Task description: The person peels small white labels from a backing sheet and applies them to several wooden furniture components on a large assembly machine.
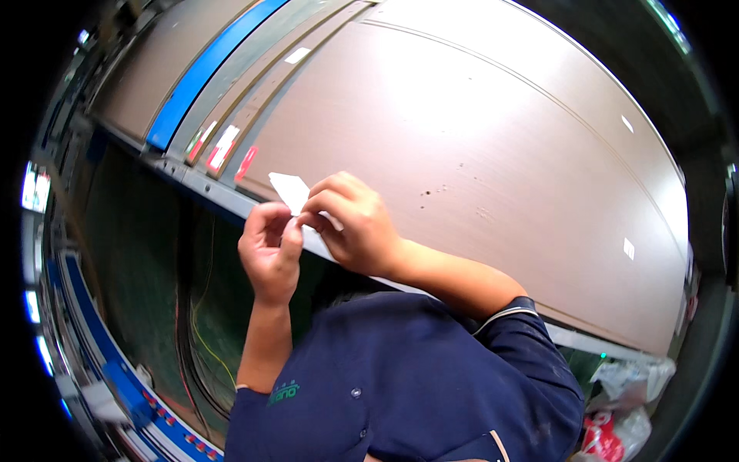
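White paper (289,190) pinched in left hand (269,252), right hand (352,222), near edge of brown panel (500,169); blue strip (208,71) left of panel.

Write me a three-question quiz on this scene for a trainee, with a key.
1. Multiple choice: What is at the fingertips of the left hand and right hand?
A) a screwdriver
B) a white paper
C) a cup

2. True or false: In the picture, the blue strip lies to the left of the large brown panel.

3. Fill in: The plastic bags are near the picture's lower ____ corner.

Key: 1. B; 2. true; 3. right
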The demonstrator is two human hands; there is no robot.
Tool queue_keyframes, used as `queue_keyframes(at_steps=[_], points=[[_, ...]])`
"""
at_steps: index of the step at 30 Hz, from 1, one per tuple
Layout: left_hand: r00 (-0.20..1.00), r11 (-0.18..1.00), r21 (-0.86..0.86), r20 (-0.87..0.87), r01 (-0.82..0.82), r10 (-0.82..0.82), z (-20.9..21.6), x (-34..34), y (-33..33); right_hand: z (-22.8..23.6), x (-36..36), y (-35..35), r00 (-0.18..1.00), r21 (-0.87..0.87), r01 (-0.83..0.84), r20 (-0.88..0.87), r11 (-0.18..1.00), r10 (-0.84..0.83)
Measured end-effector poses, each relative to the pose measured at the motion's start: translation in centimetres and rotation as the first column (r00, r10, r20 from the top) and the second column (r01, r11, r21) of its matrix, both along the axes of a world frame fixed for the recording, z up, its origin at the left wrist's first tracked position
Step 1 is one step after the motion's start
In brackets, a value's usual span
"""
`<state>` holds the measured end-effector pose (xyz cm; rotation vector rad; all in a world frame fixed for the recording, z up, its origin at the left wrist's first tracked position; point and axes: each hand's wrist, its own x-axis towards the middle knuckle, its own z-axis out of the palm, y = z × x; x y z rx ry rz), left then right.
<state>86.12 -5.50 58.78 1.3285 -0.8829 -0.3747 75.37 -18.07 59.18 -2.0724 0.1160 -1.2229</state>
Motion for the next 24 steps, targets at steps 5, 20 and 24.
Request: queue_keyframes(at_steps=[5, 20, 24], points=[[0.998, 1.0, 0.002, 0.055, -0.022, 0.022, -1.5, 1.7, 0.3, -0.8, 1.2, 0.5, 0.995, 0.004, 0.063, 0.072, 0.998, -0.063], [0.91, 0.949, -0.018, -0.279, 0.315, -0.307, 0.2, 1.9, -1.6, -1.2, 0.4, 0.2, 0.999, 0.39, 0.019, 0.022, 0.921, -0.029], [0.882, 0.95, -0.033, -0.363, 0.311, -0.301, 0.5, 1.3, -2.3, -1.0, -0.2, 0.0, 0.997, 0.303, 0.069, 0.011, 0.951, -0.076]])
